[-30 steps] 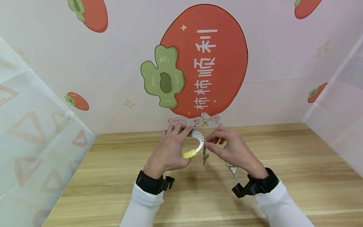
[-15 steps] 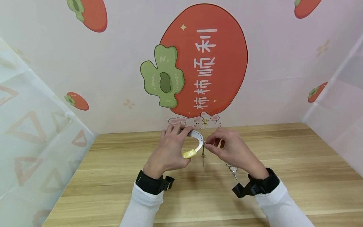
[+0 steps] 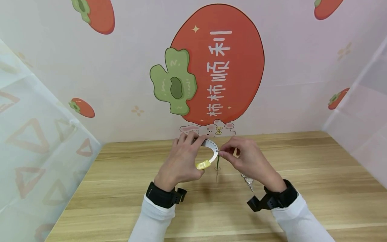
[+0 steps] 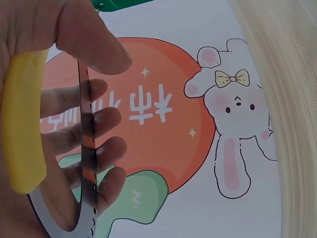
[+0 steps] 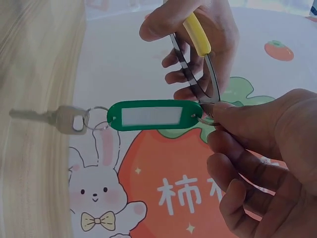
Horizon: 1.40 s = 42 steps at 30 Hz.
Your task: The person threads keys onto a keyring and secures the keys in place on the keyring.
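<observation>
1. Left hand [image 3: 180, 163]: gripping, thumb and fingers bent round a metal hoop [image 3: 215, 147] with a row of small holes. The hoop's yellow sleeve [image 3: 203, 164] lies near the base of the thumb.
2. Right hand [image 3: 246, 156]: closed in a pinch, thumb and index finger on a split ring [image 5: 207, 123] at the hoop's edge; the other 3 fingers are bent. Whether the ring passes through a hole cannot be told.
3. Green tag [image 5: 153, 115]: hangs from the split ring, beside the hoop and above the table [image 3: 136, 198]; it bears a pale label.
4. Key [image 5: 62, 118]: hangs below the tag on a 2nd ring [image 5: 97, 108].
5. Loose key bunch [image 3: 249, 181]: lies on the table, partly hidden by the right hand.
</observation>
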Motion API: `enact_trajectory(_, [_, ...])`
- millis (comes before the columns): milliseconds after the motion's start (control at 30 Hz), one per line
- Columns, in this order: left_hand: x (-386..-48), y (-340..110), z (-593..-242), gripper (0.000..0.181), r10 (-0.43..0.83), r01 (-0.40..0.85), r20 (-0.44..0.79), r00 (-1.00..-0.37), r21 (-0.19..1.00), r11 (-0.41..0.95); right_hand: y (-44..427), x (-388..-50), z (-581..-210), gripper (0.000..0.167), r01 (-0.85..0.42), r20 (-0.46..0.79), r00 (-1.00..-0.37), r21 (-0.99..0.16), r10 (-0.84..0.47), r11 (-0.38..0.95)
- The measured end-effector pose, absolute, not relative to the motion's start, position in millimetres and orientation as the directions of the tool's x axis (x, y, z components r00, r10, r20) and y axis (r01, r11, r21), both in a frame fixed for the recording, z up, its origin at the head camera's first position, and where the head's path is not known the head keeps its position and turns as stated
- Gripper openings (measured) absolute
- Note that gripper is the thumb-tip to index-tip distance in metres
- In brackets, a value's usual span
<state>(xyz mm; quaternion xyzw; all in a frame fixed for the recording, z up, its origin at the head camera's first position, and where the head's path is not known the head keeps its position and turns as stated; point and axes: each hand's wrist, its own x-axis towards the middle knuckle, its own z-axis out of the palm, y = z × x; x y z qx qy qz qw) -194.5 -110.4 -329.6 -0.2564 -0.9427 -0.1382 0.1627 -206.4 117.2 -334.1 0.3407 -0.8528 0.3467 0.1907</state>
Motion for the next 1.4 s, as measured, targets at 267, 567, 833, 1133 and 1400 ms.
enact_trajectory(267, [-195.5,-111.7,-330.4,0.084,0.426,0.516,0.386,-0.819,0.17,0.839,119.2,-208.2,-335.0,0.011,-0.713,0.543,-0.697,-0.453,-0.468,0.535])
enact_trajectory(567, [-194.7,-110.2,-330.1,0.084,0.424,0.509,0.377,-0.823,0.16,0.846,121.6,-207.0,-332.3,0.011,-0.689,0.5,-0.723,-0.46,-0.478,0.56])
enact_trajectory(833, [-194.3,-107.8,-330.9,0.085,0.427,0.507,0.371,-0.825,0.151,0.848,119.7,-204.2,-331.7,0.011,-0.705,0.515,-0.704,-0.42,-0.489,0.572])
enact_trajectory(1133, [-195.4,-108.9,-331.7,0.084,0.422,0.505,0.376,-0.825,0.156,0.849,118.8,-204.6,-332.5,0.012,-0.706,0.519,-0.701,-0.408,-0.489,0.579])
enact_trajectory(1400, [-195.8,-109.6,-331.7,0.085,0.413,0.495,0.377,-0.829,0.15,0.856,119.1,-205.1,-332.8,0.012,-0.713,0.521,-0.693,-0.398,-0.498,0.577])
